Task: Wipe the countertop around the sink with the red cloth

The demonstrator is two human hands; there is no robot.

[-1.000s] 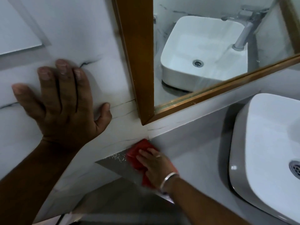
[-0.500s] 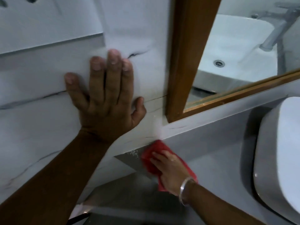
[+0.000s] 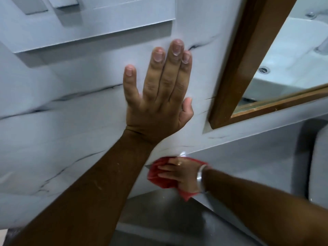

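My right hand (image 3: 181,174) presses the red cloth (image 3: 160,178) flat onto the grey countertop (image 3: 248,167), in the far left corner where the counter meets the wall. A silver bangle sits on that wrist. My left hand (image 3: 159,98) lies flat against the white marble wall (image 3: 62,121) with the fingers spread and nothing in it. Only the rounded left edge of the white sink (image 3: 319,166) shows at the right border.
A wood-framed mirror (image 3: 239,64) hangs on the wall right of my left hand and reflects the basin. A white panel (image 3: 88,23) juts out of the wall at top left. The counter's front edge drops to a dark floor (image 3: 168,219) below.
The view has swung left, so the sink has slid almost out at the right. My right hand has shifted the cloth further into the corner by the wall. My left hand stays on the wall.
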